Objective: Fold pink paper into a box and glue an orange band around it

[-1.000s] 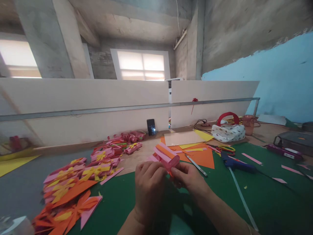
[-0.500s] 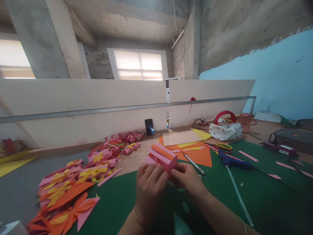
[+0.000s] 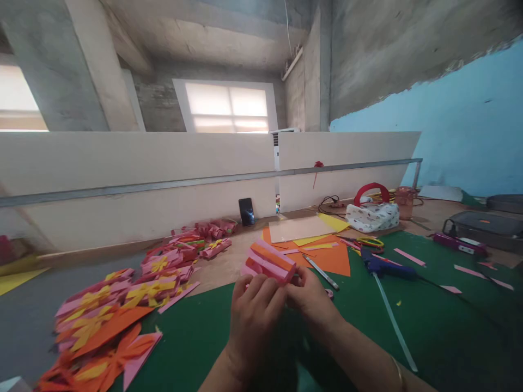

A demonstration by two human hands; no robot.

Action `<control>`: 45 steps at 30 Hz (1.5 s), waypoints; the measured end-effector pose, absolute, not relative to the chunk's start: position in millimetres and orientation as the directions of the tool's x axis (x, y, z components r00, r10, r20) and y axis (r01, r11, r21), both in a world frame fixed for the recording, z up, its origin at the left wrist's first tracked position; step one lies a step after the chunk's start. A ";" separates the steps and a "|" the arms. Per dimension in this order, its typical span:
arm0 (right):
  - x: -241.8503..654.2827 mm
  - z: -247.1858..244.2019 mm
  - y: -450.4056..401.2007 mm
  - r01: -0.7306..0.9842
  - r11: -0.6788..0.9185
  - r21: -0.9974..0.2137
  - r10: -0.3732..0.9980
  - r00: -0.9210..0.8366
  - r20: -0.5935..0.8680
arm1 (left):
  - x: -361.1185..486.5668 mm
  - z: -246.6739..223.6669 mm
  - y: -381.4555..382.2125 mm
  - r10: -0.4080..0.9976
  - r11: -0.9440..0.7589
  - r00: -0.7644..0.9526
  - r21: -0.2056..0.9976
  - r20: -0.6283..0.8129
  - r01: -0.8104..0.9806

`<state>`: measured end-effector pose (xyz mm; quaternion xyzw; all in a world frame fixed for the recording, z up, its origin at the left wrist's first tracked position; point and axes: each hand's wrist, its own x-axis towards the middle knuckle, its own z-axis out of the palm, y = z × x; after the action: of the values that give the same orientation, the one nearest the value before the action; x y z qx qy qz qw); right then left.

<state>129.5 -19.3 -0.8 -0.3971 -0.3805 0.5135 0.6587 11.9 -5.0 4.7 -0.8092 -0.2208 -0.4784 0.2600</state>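
A folded pink paper piece with an orange strip (image 3: 272, 260) is held up between both hands over the green mat (image 3: 196, 337). My left hand (image 3: 255, 316) wraps round its near left side, fingers curled. On its right end, my right hand (image 3: 308, 296) pinches the paper between thumb and fingers. The palms and the underside of the paper are hidden. Just beyond lie orange paper sheets (image 3: 341, 261) and a white pen-like tool (image 3: 321, 272). To the right rests a blue glue gun (image 3: 386, 267) with a clear glue stick (image 3: 394, 321) trailing from it.
A heap of pink, yellow and orange paper pieces (image 3: 110, 321) spreads along the left. Yellow-handled scissors (image 3: 370, 242), a white patterned basket (image 3: 371, 216) and a purple power strip (image 3: 460, 244) lie right. A phone (image 3: 246, 212) leans against the white partition (image 3: 134, 158).
The view has shifted slightly, so the surroundings sit a little further left. Both hands keep hold of the pink paper piece, which has turned slightly, and the right fingers have shifted on its end.
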 end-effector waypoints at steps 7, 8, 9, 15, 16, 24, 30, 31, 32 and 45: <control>130.7 8.8 -28.1 -0.468 0.208 -0.859 0.974 0.182 0.137 | 6.0 11.5 -2.6 0.178 -0.616 0.342 -0.167 0.923 0.770; 131.3 10.8 -29.3 -0.466 0.201 -0.862 0.974 0.191 0.124 | 2.8 12.4 -1.0 0.215 -0.574 0.311 -0.138 0.926 0.807; 131.9 12.7 -30.2 -0.464 0.193 -0.864 0.974 0.199 0.110 | -0.8 13.3 1.0 0.259 -0.536 0.266 -0.091 0.929 0.840; 134.2 15.5 -30.9 -0.477 0.187 -0.859 0.972 0.215 0.092 | -15.2 13.3 16.4 0.540 -0.424 0.029 0.242 0.841 0.873; 134.7 14.5 -29.9 -0.478 0.182 -0.859 0.972 0.222 0.083 | -15.0 12.5 18.1 0.596 -0.422 0.005 0.309 0.803 0.852; 140.4 0.4 -19.1 -0.428 0.196 -0.882 0.963 0.253 0.091 | 4.1 5.7 11.9 0.905 -0.205 0.405 0.967 0.129 0.152; 135.7 2.6 -23.5 -0.436 0.083 -0.896 0.988 0.152 0.018 | 16.5 8.7 2.7 0.930 -0.239 0.306 0.968 0.204 0.078; 134.1 2.3 -23.9 -0.434 0.062 -0.899 0.992 0.130 0.006 | 17.0 8.2 3.5 0.939 -0.216 0.284 0.975 0.194 0.048; 132.4 1.4 -23.9 -0.428 0.047 -0.903 0.994 0.108 0.001 | 17.1 7.3 4.9 0.948 -0.180 0.271 0.984 0.169 0.017; 141.1 -23.7 -55.7 0.045 0.119 -0.992 0.934 0.332 0.127 | -14.3 6.1 36.5 0.988 -0.148 0.054 0.987 0.145 0.061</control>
<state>141.1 -55.7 -23.7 -0.5514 -0.4442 0.3694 0.6018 -14.3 36.5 6.1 -0.5635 -0.4655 -0.5065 -0.4575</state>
